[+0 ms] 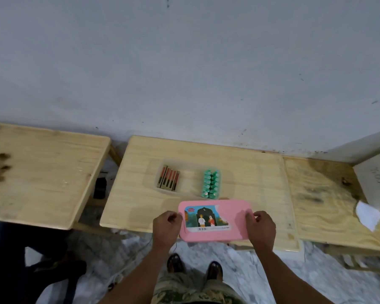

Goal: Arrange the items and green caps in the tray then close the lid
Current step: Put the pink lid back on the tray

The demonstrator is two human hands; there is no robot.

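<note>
L hand (pixel 166 227) & R hand (pixel 261 227) are gripping the lid (pixel 235 207) by its ends, fingers curled. The tray (pixel 191 178) is sitting loaded: sticks (pixel 168 179), green caps (pixel 211 186). Step is probably lid closing; next needs the lid centred over the tray.

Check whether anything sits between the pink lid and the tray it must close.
Nothing visible does. The left hand and right hand hold the pink lid at its ends; the clear tray lies beyond its far edge, the green caps nearest, with no object between.
</note>
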